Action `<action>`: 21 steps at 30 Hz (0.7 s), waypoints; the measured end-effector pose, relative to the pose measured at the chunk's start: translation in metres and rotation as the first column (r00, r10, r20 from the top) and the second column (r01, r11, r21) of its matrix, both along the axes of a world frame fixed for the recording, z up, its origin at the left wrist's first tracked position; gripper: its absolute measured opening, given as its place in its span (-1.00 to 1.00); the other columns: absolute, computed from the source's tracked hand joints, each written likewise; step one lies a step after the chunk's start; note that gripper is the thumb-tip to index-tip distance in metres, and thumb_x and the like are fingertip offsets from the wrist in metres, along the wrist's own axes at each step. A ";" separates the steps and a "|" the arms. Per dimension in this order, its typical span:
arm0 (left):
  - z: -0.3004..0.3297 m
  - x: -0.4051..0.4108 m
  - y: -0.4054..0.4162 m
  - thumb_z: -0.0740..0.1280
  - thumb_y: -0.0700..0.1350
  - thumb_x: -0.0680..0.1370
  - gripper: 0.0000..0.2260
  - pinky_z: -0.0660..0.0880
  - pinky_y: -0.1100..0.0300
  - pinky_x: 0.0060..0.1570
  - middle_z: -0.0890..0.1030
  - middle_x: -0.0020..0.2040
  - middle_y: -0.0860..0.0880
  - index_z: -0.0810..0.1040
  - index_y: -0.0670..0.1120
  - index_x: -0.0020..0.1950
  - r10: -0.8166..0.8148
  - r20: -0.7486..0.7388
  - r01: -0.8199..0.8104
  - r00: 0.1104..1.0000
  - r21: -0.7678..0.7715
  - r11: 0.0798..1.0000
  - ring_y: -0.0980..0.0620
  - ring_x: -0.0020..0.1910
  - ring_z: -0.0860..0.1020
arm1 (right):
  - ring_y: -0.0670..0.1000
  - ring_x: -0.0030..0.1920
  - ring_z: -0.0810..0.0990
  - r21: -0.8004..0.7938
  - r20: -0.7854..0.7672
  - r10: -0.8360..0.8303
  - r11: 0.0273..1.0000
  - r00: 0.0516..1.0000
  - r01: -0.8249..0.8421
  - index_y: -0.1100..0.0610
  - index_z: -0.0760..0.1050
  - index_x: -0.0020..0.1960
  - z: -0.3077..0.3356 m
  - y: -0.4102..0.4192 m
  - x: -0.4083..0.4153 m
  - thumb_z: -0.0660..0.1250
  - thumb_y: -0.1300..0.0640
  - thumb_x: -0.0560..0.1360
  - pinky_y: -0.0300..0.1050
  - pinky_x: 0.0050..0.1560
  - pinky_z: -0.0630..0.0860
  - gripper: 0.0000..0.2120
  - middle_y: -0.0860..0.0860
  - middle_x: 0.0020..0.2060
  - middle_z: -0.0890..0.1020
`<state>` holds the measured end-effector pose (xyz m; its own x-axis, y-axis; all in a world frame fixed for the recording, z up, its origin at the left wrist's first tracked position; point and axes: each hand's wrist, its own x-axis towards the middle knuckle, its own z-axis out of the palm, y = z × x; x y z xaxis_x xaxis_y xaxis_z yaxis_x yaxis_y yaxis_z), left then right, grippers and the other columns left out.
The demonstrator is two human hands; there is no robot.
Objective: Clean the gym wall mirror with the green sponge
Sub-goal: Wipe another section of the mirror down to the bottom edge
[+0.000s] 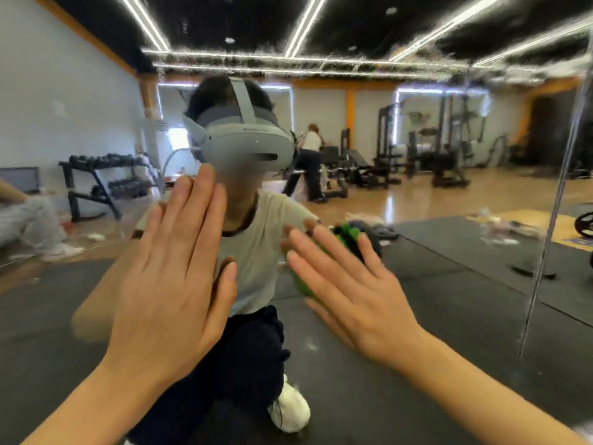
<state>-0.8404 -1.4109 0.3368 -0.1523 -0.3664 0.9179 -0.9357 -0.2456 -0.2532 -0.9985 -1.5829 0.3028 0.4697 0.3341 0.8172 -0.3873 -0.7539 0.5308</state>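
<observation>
To wipe well, the right hand [353,293] should keep its straight fingers [308,242] pressing the green sponge [345,234] flat on the mirror [449,268], while the left hand [173,284] stays open on the glass.

Both flat hands cover the mirror [449,284]; right of them lies open glass.

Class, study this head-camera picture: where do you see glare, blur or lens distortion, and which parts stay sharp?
Head view: the ceiling light strips flare white with ragged, smeared edges; straight lines bow near the frame edges, as at the mirror seam; the reflected gym background is soft; the left hand and right hand are fairly sharp; the green sponge under the right fingers is slightly blurred.
</observation>
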 end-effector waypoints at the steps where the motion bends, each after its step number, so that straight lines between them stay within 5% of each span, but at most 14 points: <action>1: 0.000 0.000 0.001 0.12 -0.09 0.64 -0.41 -0.15 0.08 0.61 0.04 0.63 -0.13 0.06 -0.30 0.61 -0.012 -0.005 0.012 1.000 0.016 1.000 -0.01 0.65 -0.09 | 0.09 0.61 0.03 0.066 0.098 0.034 0.997 0.995 -0.041 0.16 0.02 0.62 0.029 -0.001 0.004 0.07 0.04 0.72 0.01 0.59 -0.23 -0.47 0.05 0.59 0.11; 4: -0.001 0.004 0.011 0.11 -0.10 0.63 -0.42 -0.15 0.09 0.61 0.05 0.64 -0.12 0.06 -0.27 0.61 -0.045 -0.015 0.045 0.999 0.035 0.998 -0.01 0.65 -0.07 | 0.27 0.56 0.16 0.282 0.553 0.089 0.916 0.828 -0.286 0.32 0.21 0.55 0.117 -0.005 0.017 0.06 0.12 0.71 0.10 0.58 -0.20 -0.53 0.27 0.55 0.25; 6: -0.005 0.012 0.021 0.10 -0.09 0.63 -0.41 -0.16 0.08 0.61 0.04 0.64 -0.11 0.06 -0.27 0.62 -0.034 -0.017 0.034 0.999 0.003 0.999 -0.01 0.65 -0.08 | 0.29 0.57 0.16 0.289 0.656 0.065 0.898 0.752 -0.330 0.36 0.22 0.54 0.133 0.003 0.028 0.08 0.16 0.70 0.18 0.57 -0.14 -0.53 0.29 0.54 0.27; 8: -0.011 0.022 0.031 0.04 -0.03 0.67 -0.42 -0.16 0.05 0.61 -0.06 0.67 -0.09 -0.01 -0.21 0.65 -0.014 -0.045 0.013 0.999 -0.022 1.000 -0.03 0.65 -0.10 | 0.20 0.60 0.09 0.275 0.540 0.048 0.934 0.841 -0.230 0.29 0.18 0.57 0.094 0.019 0.041 0.09 0.14 0.68 0.13 0.59 -0.18 -0.51 0.25 0.56 0.22; 12: -0.018 0.037 0.043 -0.04 0.02 0.70 -0.42 -0.20 0.05 0.60 0.01 0.64 -0.24 0.03 -0.31 0.62 0.076 -0.070 -0.077 0.995 -0.008 0.997 -0.05 0.65 -0.12 | 0.04 0.63 -0.02 0.035 0.064 -0.001 0.999 0.998 -0.001 0.14 0.05 0.63 -0.038 0.043 0.040 0.12 0.05 0.68 0.07 0.60 -0.19 -0.43 0.05 0.63 0.02; 15: -0.019 0.037 0.045 -0.07 0.04 0.71 -0.42 -0.18 0.06 0.61 -0.04 0.65 -0.17 0.00 -0.28 0.63 0.062 -0.038 -0.062 0.997 -0.007 0.998 -0.07 0.65 -0.11 | 0.03 0.62 0.00 -0.047 -0.029 0.007 0.999 1.000 -0.008 0.15 0.07 0.62 -0.010 0.033 0.033 0.11 0.08 0.68 0.04 0.61 -0.13 -0.45 0.04 0.63 0.09; 17: -0.020 0.038 0.044 -0.06 0.04 0.71 -0.43 -0.17 0.08 0.61 -0.08 0.66 -0.10 0.02 -0.26 0.63 0.034 -0.040 -0.035 0.999 -0.016 0.999 -0.05 0.65 -0.11 | 0.12 0.59 0.10 0.100 0.211 0.048 0.992 0.976 -0.070 0.22 0.19 0.57 0.058 0.028 0.038 0.10 0.13 0.65 0.04 0.60 -0.08 -0.50 0.12 0.58 0.21; 19: -0.020 0.039 0.044 -0.06 0.05 0.72 -0.44 -0.16 0.09 0.61 -0.11 0.67 -0.05 0.05 -0.26 0.62 0.008 -0.045 -0.009 0.999 -0.025 1.000 -0.04 0.65 -0.10 | 0.25 0.56 0.17 0.243 0.508 0.081 0.942 0.858 -0.233 0.31 0.25 0.54 0.125 0.022 0.040 0.09 0.18 0.68 0.01 0.57 -0.18 -0.54 0.24 0.55 0.26; 21: -0.021 0.040 0.042 -0.05 0.04 0.71 -0.45 -0.15 0.09 0.61 -0.11 0.67 -0.05 0.06 -0.26 0.62 0.009 -0.040 -0.010 0.999 -0.032 0.999 -0.05 0.65 -0.09 | 0.27 0.57 0.18 0.254 0.623 0.076 0.922 0.779 -0.293 0.34 0.25 0.54 0.151 0.027 0.048 0.09 0.16 0.70 0.05 0.56 -0.19 -0.54 0.26 0.54 0.28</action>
